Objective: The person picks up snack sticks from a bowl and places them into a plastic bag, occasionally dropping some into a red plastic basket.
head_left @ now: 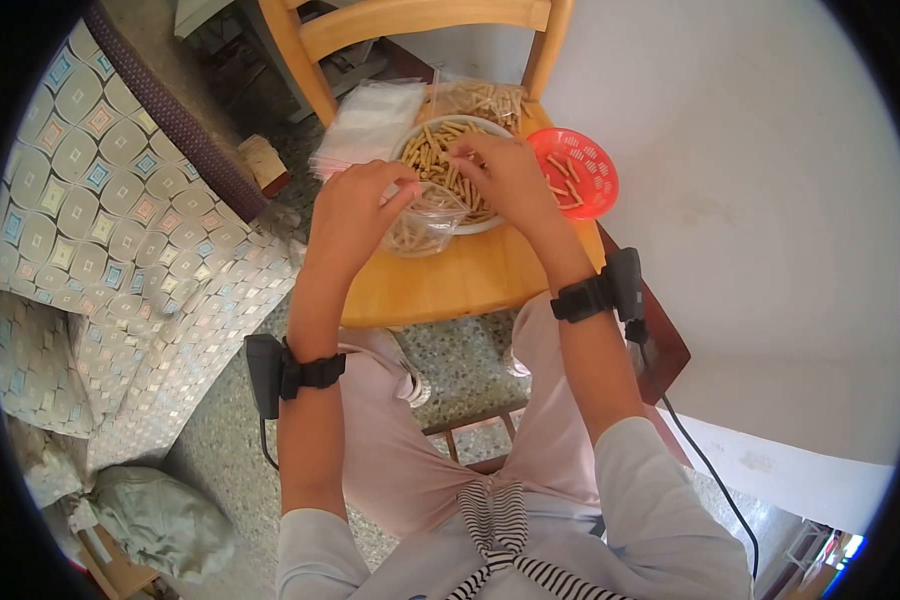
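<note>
My left hand (363, 200) pinches the rim of a clear plastic bag (422, 232) at the front left of the bowl. Some short tan sticks show through the bag's wall. Over the pale round bowl (482, 230), my right hand (500, 178) has its fingers bent together at the tips; whatever they hold is too small to make out. Many short tan sticks (428, 150) fill that bowl, partly covered by both hands. To the right of my right hand, a red plastic basket (602, 172) contains several more sticks.
Everything rests on a wooden chair seat (450, 285). Behind the bowl lies a filled clear bag (480, 100); flat plastic bags (370, 120) are stacked at the left. A white wall (740, 180) stands right, a patterned cloth (120, 230) hangs left. Cables trail from both wrist straps.
</note>
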Motion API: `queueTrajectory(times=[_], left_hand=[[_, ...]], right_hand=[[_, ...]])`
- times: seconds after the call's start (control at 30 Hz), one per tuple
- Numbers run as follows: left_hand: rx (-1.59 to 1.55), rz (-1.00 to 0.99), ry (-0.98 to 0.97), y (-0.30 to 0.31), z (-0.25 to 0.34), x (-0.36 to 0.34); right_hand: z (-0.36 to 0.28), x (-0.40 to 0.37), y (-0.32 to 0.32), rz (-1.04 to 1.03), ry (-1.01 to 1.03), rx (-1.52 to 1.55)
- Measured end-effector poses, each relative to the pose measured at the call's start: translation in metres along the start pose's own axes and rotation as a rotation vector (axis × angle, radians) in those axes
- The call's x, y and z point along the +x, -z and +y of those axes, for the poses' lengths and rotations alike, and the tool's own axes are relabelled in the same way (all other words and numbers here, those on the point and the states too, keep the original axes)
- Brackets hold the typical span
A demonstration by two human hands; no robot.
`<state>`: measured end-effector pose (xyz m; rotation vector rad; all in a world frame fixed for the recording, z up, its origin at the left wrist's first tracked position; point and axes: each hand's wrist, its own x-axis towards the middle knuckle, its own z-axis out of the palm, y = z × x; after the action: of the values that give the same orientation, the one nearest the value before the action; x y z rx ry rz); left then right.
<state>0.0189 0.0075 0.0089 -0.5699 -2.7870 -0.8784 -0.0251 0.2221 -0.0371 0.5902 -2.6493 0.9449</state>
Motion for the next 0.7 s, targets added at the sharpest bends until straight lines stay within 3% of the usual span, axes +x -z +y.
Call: queueTrajectory(times=[0.07,0.17,0.4,0.47,0.7], left_hand=[[-0.060,0.073,0.019,-0.004,0.000,0.001],[-0.122,0.194,0.025,-0.009,0.004,0.004],[-0.329,0.236,-0.009,-0.009,0.012,0.008],[-0.333,0.246,-0.023,-0.009,0.015,0.008],[-0.316,0.280,-0.100,-0.010,0.022,0.008]], right_hand=[[-0.011,0.003,0.004,0.103,0.043,0.351],[-0.020,0.005,0.005,0.178,0.168,0.406],[-0.028,0.000,0.010,0.118,0.203,0.361],[-0.032,0.001,0.011,0.244,0.258,0.377],[-0.028,0.001,0.010,0.267,0.280,0.327]])
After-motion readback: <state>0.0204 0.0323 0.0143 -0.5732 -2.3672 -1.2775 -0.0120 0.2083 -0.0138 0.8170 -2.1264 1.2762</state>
